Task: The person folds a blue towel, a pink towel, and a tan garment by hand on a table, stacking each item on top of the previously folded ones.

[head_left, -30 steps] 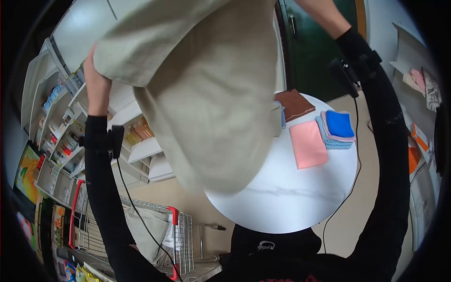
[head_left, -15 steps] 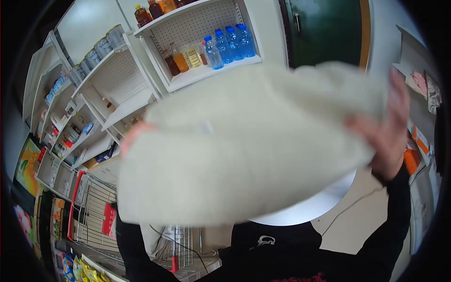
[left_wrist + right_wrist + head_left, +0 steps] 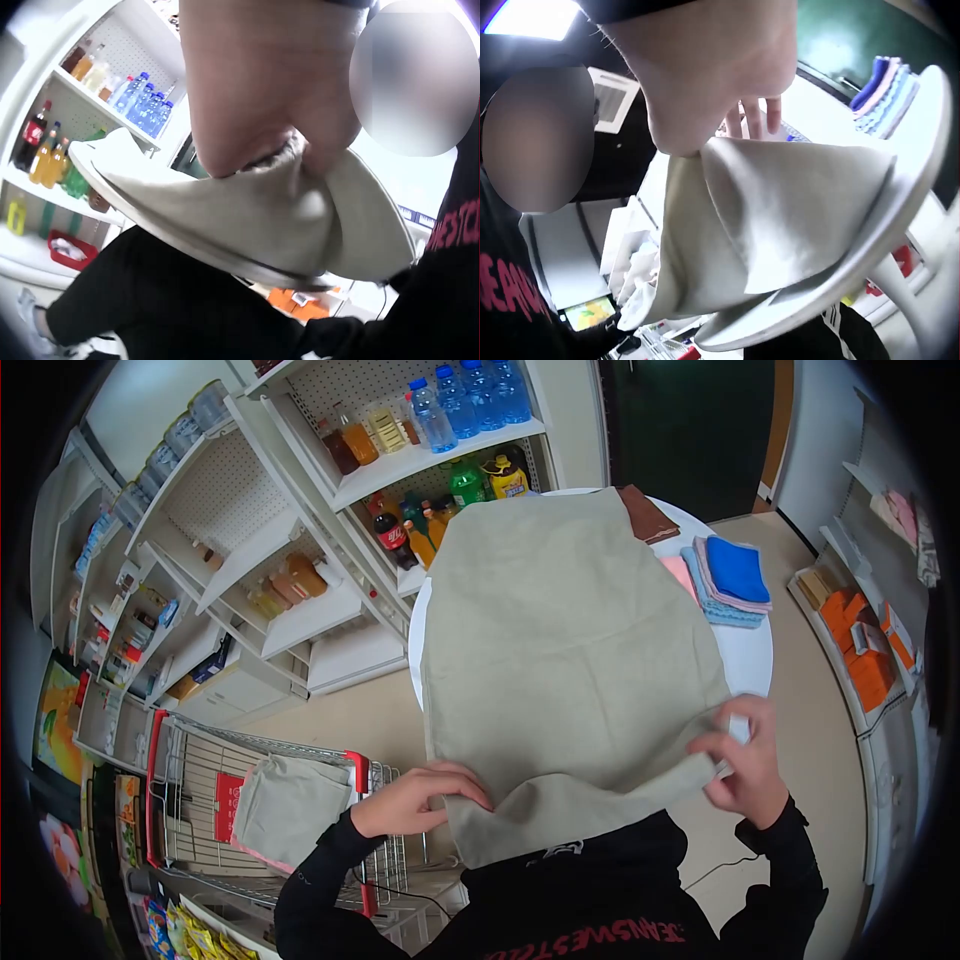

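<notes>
Nearest, at the lower centre of the frame, the left hand (image 3: pixel 420 800) is gripping the near edge of a large, plain grey-beige fabric cloth (image 3: pixel 570 630), its bent fingers lying over the material. At the lower right, the right hand (image 3: pixel 745 760) is pinching the same edge with curled fingers, the others sitting slightly apart; a small white patch beside them is too blurred to identify. Between the hands, the edge is rising in a loose ruffle. Beyond the fingers, the cloth is now lying spread over the round white table (image 3: pixel 750 660), where a moment ago it was billowing in the air, so most of it is resting supported while only the near end is being held. Farther off, to the right, a pink cloth (image 3: pixel 677 572) and a folded blue-topped stack (image 3: pixel 737 570) are showing beside it, with a brown cloth (image 3: pixel 645 515) beyond.
</notes>
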Tool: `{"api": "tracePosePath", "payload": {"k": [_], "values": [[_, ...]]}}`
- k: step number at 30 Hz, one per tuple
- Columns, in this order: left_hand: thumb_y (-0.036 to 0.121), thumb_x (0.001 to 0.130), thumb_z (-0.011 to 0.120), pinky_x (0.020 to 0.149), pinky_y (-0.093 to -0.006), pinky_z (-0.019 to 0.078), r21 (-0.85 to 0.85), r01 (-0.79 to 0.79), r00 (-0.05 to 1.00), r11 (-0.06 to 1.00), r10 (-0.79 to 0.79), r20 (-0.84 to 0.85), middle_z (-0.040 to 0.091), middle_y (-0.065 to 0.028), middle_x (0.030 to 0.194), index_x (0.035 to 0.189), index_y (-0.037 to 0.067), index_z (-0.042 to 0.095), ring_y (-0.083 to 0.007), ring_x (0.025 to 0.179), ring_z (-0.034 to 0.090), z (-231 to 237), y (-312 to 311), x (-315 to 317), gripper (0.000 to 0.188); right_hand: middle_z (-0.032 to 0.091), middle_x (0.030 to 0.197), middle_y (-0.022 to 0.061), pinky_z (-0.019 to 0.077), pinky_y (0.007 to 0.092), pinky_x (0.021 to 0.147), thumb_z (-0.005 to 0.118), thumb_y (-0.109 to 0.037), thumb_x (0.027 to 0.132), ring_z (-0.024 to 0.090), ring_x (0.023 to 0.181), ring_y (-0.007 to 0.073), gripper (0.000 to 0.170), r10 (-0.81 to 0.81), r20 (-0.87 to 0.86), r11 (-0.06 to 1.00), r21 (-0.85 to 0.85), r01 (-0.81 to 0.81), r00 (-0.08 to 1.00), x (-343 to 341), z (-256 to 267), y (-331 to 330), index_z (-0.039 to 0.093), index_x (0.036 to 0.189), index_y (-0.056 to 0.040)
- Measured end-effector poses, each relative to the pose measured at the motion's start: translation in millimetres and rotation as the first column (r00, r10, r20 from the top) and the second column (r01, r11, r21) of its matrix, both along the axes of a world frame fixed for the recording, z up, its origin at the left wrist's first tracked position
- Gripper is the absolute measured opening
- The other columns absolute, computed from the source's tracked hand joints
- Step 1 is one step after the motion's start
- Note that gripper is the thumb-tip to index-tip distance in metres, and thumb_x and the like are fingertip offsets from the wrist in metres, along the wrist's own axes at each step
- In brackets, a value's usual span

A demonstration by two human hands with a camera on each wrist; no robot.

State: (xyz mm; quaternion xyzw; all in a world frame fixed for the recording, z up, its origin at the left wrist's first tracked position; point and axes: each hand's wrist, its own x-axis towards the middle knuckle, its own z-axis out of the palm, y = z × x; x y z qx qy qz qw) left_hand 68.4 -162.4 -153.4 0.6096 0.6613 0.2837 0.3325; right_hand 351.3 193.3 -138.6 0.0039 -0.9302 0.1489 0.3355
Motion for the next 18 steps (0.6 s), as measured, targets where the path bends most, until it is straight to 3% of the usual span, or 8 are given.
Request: {"api": "tracePosePath", "payload": {"k": [2, 4, 6, 8, 13, 15, 16, 18], "values": [[0.000, 0.093, 0.067, 0.107, -0.0325, 0.0456, -0.118, -0.272, 0.859, 0.955, 0.296, 0.418, 0.065, -0.0108, 0.133, 0.125, 0.004, 0.068, -0.0179, 0.124, 0.060, -8.1, -10.2, 5.4, 0.032, 0.063, 0.088, 0.0059, 0.0483, 0.0490, 0.100, 0.066, -0.004, 0.068, 0.063, 0.091, 0.0297, 0.031, -0.011, 0.033, 0.992, -0.125, 0.015, 0.999, 1.0, -14.6, 12.4, 0.069, 0.098, -0.0087], [0.002, 0.093, 0.069, 0.098, -0.0312, 0.0454, -0.028, -0.364, 0.825, 0.931, 0.336, 0.455, 0.065, -0.0091, 0.123, 0.118, 0.005, 0.067, -0.0170, 0.114, 0.059, -5.6, -12.8, 4.4, 0.025, 0.067, 0.093, 0.0075, 0.0474, 0.0457, 0.100, 0.065, -0.001, 0.067, 0.065, 0.092, 0.0319, 0.034, -0.010, 0.099, 0.937, -0.345, 0.044, 0.995, 2.9, -28.4, 25.3, 0.069, 0.100, -0.0075], [0.006, 0.092, 0.074, 0.081, -0.0286, 0.0449, 0.144, -0.536, 0.747, 0.831, 0.388, 0.540, 0.064, -0.0058, 0.104, 0.104, 0.007, 0.065, -0.0151, 0.094, 0.058, -2.1, -13.2, 7.4, 0.015, 0.069, 0.096, 0.0085, 0.0480, 0.0450, 0.099, 0.064, 0.000, 0.068, 0.065, 0.093, 0.0325, 0.034, -0.013, 0.200, 0.956, -0.283, 0.071, 0.980, 8.2, -29.0, 23.7, 0.069, 0.101, -0.0074], [0.008, 0.091, 0.076, 0.078, -0.0286, 0.0430, 0.179, -0.527, 0.768, 0.831, 0.375, 0.520, 0.061, -0.0043, 0.099, 0.099, 0.007, 0.064, -0.0146, 0.088, 0.055, 7.3, -8.1, 9.1, 0.015, 0.072, 0.101, 0.0106, 0.0492, 0.0435, 0.097, 0.063, 0.001, 0.069, 0.067, 0.096, 0.0335, 0.036, -0.028, 0.378, 0.985, -0.148, 0.090, 0.925, 12.9, -27.1, 20.6, 0.069, 0.103, -0.0070], [0.010, 0.092, 0.078, 0.071, -0.0292, 0.0426, 0.227, -0.463, 0.850, 0.857, 0.357, 0.386, 0.059, -0.0018, 0.086, 0.093, 0.007, 0.068, -0.0162, 0.077, 0.056, 35.4, -20.9, -2.9, 0.011, 0.071, 0.100, 0.0099, 0.0511, 0.0443, 0.090, 0.063, 0.000, 0.070, 0.066, 0.096, 0.0346, 0.035, 0.007, 0.312, 0.981, -0.185, 0.053, 0.950, 32.7, 9.1, 7.8, 0.068, 0.104, -0.0066], [0.009, 0.094, 0.076, 0.070, -0.0295, 0.0442, 0.205, -0.445, 0.868, 0.872, 0.363, 0.339, 0.060, -0.0020, 0.085, 0.093, 0.006, 0.071, -0.0175, 0.076, 0.059, 45.3, -20.8, -2.2, 0.007, 0.069, 0.095, 0.0054, 0.0507, 0.0421, 0.079, 0.068, -0.004, 0.079, 0.067, 0.093, 0.0317, 0.029, -0.012, 0.015, 0.978, -0.207, 0.015, 1.000, 43.8, 39.7, 5.8, 0.068, 0.108, -0.0089], [0.011, 0.094, 0.078, 0.070, -0.0302, 0.0457, 0.383, -0.374, 0.876, 0.845, 0.186, 0.446, 0.063, -0.0038, 0.086, 0.092, 0.005, 0.072, -0.0196, 0.076, 0.061, 49.3, -13.1, 0.4, 0.009, 0.069, 0.095, 0.0054, 0.0507, 0.0421, 0.079, 0.068, -0.004, 0.079, 0.067, 0.093, 0.0317, 0.029, -0.013, 0.013, 0.978, -0.209, 0.015, 1.000, 46.2, 43.8, 9.7, 0.068, 0.108, -0.0089], [0.015, 0.094, 0.081, 0.069, -0.0318, 0.0487, 0.703, -0.275, 0.823, 0.656, -0.217, 0.525, 0.069, -0.0074, 0.088, 0.091, 0.004, 0.074, -0.0238, 0.077, 0.067, 58.8, 2.1, 2.3, 0.014, 0.069, 0.094, -0.0023, 0.0445, 0.0338, 0.072, 0.069, -0.018, 0.092, 0.064, 0.081, 0.0244, 0.007, 0.273, -0.505, 0.938, -0.050, -0.344, 0.819, 53.2, 49.5, 17.8, 0.071, 0.099, -0.0170]]}}
